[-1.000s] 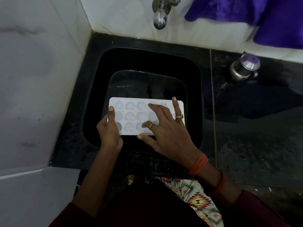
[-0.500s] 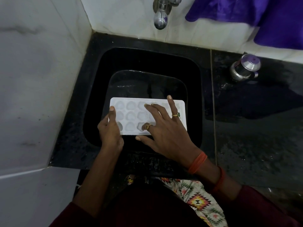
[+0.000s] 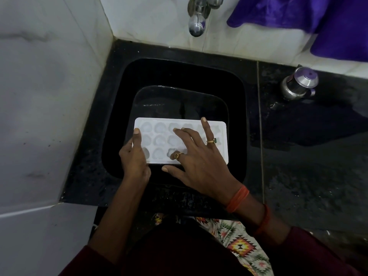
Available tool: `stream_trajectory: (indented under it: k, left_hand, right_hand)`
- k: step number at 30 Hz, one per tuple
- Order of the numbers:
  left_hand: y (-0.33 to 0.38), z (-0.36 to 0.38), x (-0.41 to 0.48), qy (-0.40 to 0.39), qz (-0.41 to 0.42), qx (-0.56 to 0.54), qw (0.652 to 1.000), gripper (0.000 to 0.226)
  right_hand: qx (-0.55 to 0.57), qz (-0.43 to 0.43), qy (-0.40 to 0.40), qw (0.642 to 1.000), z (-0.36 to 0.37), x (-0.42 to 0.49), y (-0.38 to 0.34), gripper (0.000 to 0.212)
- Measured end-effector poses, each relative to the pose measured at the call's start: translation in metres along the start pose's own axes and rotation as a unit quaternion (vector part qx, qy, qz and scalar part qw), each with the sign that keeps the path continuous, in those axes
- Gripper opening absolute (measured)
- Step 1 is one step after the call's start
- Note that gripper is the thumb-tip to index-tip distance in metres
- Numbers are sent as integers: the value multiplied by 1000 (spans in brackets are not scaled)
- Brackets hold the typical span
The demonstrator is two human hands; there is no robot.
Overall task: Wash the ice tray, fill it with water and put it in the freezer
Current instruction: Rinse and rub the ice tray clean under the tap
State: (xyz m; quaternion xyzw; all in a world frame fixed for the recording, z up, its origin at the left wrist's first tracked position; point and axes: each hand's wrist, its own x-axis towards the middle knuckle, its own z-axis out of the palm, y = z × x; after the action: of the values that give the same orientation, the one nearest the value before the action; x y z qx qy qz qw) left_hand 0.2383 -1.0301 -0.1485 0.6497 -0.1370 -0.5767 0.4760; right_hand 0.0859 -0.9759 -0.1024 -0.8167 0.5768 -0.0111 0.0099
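A white ice tray (image 3: pixel 157 134) with rows of shaped cups hangs level over the near half of the black sink (image 3: pixel 119 108). My left hand (image 3: pixel 133 158) grips its left end, thumb on top of the rim. My right hand (image 3: pixel 197 156) lies spread on the tray's right half, fingers flat over the cups and thumb off the near edge. It hides most of the right-hand cups. The chrome tap (image 3: pixel 196 20) juts from the tiled wall above the sink's far edge; no water runs from it.
A steel lidded cup (image 3: pixel 299 83) stands on the wet black counter (image 3: pixel 310 156) to the right of the sink. Purple cloth (image 3: pixel 318 18) hangs at the top right. White tiled walls close in the left side and the back.
My right hand has slid a little leftward across the tray's cups. The tray and my left hand have stayed almost still.
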Motion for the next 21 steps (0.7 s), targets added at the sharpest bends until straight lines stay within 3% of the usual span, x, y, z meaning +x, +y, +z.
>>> stream_trajectory:
  k: [5,11,21]
  left_hand:
    - [0,1,0,1,-2,2,1000,30]
    - [0,3,1,1,3,1,1000,26]
    - [3,5,2,-3,3,5,1000,26]
  right_hand:
    - [-14,1,-21,1000,1,0,-1,60]
    - [-4,3,19,1000,1,1,-1,60]
    - [-5,23,21,1000,2,6,-5,63]
